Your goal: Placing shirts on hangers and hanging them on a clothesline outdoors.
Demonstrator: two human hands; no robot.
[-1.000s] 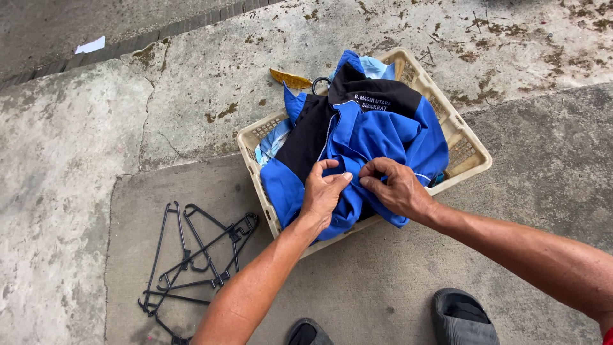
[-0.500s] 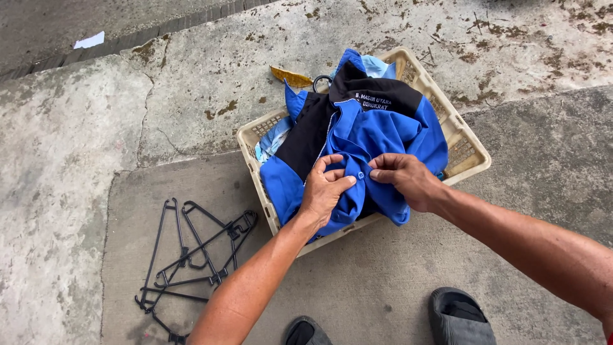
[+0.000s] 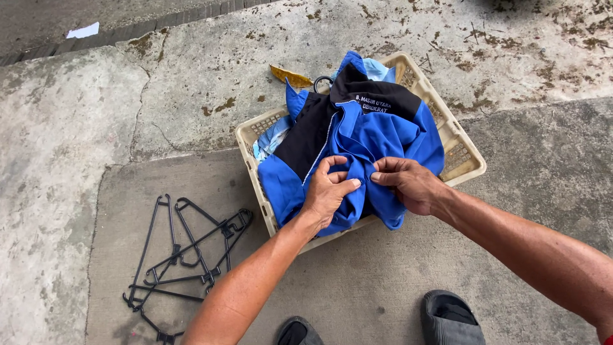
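A blue and black jacket (image 3: 377,131) lies heaped on top of a cream plastic laundry basket (image 3: 463,160) on the concrete ground. My left hand (image 3: 329,191) pinches a fold of the blue cloth near the basket's front edge. Just to its right, my right hand (image 3: 408,185) grips the same fold with thumb and fingers. The two hands are almost touching. A lighter blue garment (image 3: 271,137) shows underneath at the basket's left side.
A pile of black plastic hangers (image 3: 182,252) lies on the ground left of the basket. My two dark sandals (image 3: 450,316) are at the bottom edge. A yellow dry leaf (image 3: 290,76) sits behind the basket. A white scrap (image 3: 83,30) lies at top left.
Both hands have shifted slightly on the jacket, drawing closer together and pinching the blue fold. The basket and hangers have not moved.
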